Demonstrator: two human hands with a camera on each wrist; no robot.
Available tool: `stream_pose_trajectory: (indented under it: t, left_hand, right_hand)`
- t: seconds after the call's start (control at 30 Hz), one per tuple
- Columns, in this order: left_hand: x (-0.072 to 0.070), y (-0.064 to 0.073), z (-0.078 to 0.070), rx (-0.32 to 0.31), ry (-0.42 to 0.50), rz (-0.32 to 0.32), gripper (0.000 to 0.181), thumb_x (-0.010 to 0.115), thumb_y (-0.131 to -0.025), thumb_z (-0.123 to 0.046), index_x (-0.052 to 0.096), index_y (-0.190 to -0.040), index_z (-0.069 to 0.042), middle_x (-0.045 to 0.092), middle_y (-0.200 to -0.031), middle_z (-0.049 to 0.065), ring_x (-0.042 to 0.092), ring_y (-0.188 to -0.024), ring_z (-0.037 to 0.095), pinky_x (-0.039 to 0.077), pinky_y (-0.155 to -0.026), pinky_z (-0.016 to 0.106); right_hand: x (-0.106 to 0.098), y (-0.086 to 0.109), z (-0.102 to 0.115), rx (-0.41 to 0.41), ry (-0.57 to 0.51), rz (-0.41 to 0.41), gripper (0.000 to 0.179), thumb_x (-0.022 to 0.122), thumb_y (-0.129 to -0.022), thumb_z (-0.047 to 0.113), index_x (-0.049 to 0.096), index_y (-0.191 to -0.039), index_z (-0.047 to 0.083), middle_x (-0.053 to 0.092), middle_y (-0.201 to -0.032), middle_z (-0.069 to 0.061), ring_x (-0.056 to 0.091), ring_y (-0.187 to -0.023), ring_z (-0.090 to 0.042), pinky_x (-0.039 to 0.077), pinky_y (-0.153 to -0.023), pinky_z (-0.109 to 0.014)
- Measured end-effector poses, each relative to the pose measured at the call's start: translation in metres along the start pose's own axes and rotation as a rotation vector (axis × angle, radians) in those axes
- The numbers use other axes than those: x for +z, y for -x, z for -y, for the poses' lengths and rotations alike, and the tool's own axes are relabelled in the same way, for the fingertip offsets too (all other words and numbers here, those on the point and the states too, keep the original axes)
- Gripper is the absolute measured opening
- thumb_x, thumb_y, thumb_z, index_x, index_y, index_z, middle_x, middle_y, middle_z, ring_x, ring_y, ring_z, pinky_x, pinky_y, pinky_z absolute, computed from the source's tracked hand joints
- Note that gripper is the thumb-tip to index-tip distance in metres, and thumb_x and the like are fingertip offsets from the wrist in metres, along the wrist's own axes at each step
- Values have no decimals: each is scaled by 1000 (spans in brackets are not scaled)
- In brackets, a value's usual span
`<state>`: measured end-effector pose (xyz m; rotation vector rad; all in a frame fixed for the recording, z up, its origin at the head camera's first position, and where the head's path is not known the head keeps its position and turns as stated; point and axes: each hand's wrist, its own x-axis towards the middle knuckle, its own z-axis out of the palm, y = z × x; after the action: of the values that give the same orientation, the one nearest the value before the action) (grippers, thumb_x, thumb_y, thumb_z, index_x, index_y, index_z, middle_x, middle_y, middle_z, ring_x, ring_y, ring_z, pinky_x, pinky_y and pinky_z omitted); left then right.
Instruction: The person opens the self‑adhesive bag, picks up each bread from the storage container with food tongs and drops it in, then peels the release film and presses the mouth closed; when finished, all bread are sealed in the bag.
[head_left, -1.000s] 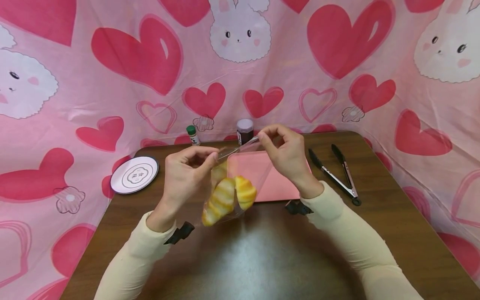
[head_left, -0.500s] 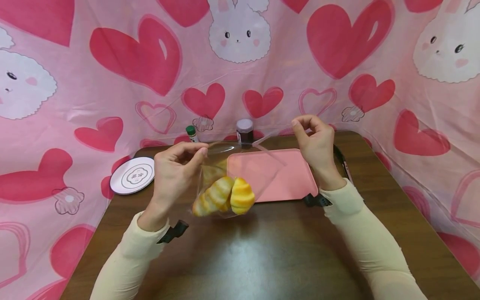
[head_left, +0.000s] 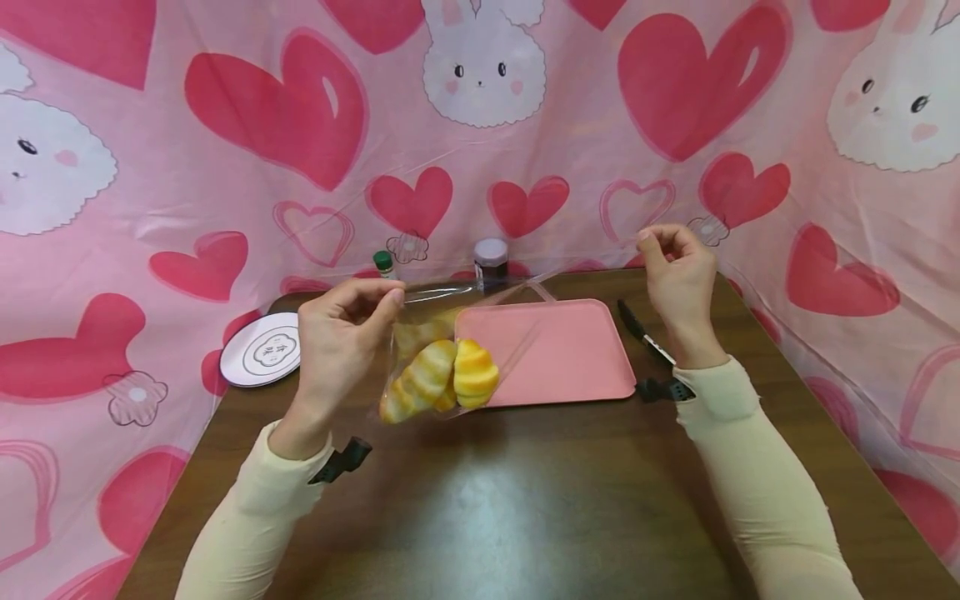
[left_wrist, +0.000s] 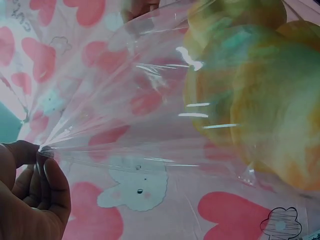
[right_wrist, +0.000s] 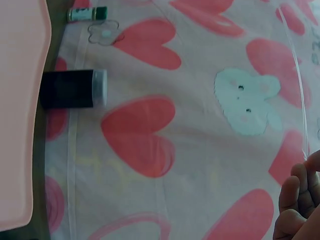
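Note:
A clear plastic bag (head_left: 442, 292) hangs above the table with croissant-shaped breads inside. A pale, striped bread (head_left: 422, 379) lies on the left and a brighter yellow one (head_left: 476, 375) on the right; a further piece shows partly behind them. My left hand (head_left: 341, 350) pinches the bag's upper left corner between thumb and fingers, and the left wrist view shows the film gathered at the fingertips (left_wrist: 47, 150). Farther right and higher, my right hand (head_left: 681, 287) pinches the end of a thin clear strip (right_wrist: 299, 75). That strip runs back toward the bag's top edge.
Behind the bag lies a pink tray (head_left: 570, 350). A dark jar (head_left: 491, 262) and a green-capped shaker bottle (head_left: 385, 265) stand at the back. At left is a white plate (head_left: 258, 354), partly covered by my left hand. Tongs (head_left: 641, 329) lie right, mostly behind my right arm.
My right hand has moved right and up from the bag's mouth, drawing the clear strip out longer. My left hand and the bag have shifted slightly left; the breads hang a little higher.

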<state>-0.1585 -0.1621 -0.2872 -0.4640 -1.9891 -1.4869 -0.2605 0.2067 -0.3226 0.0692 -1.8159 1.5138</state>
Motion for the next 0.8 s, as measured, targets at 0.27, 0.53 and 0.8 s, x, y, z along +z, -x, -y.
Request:
stream_pose_trajectory:
  t: [0.27,0.53,0.8]
  left_hand:
    - [-2,-1,0,-11,28,-26,11,77,-86,-7,78,-96,-2,72,-80,-13,57,-62,7,49,-58,14]
    - [-2,-1,-1,-6,22,-26,11,76,-87,-8,78,-97,-3,72,-84,-11,59,-65,7,50,-60,14]
    - [0,-1,0,-1,2,-24,12,77,-87,-10,78,-96,-4,72,-84,-7,59,-66,6,50,-61,14]
  right_hand:
    - [-21,-15,-19,54,-1,-62,8,70,-89,14,72,-82,14,61,-65,21,50,-61,1,38,-57,-16]
    - [-39,-25,-32,117,-30,-131,8,70,-89,14,74,-82,13,62,-65,17,50,-63,-2,37,-59,-18]
    - [-50,-33,-44,119,20,-184,10,68,-89,13,72,-80,10,58,-61,19,47,-58,0,37,-57,-17]
